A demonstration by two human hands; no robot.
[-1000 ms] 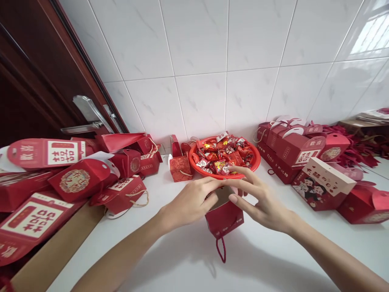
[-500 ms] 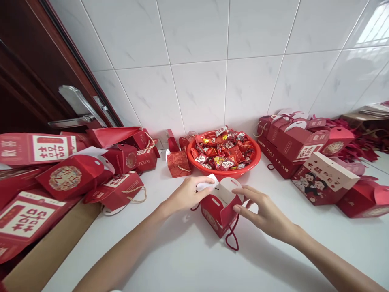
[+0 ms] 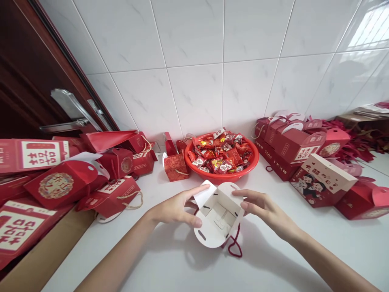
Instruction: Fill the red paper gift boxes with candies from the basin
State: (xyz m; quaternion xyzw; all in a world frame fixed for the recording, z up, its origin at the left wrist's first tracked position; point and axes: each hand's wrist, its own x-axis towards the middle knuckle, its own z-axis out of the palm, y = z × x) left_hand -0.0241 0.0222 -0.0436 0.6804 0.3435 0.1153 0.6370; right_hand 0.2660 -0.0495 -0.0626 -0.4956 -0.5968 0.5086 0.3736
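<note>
A small gift box sits on the white table between my hands, its flaps folded outward and its white inside showing, with nothing in it. A dark red cord loops out at its front right. My left hand holds the left side, thumb on the slotted front flap and index finger along the left flap. At the right edge, my right hand holds the box with bent fingertips and thumb. Just behind stands a red plastic basket heaped with wrapped sweets.
Folded red gift boxes pile up at the left, by a cardboard edge. More red boxes stand at the right. A small patterned box is left of the basket. A tiled wall closes off the back.
The box's flaps have been spread outward, so its inside now faces up. My left hand has shifted down and left, its thumb now on the front flap. The view has turned slightly.
</note>
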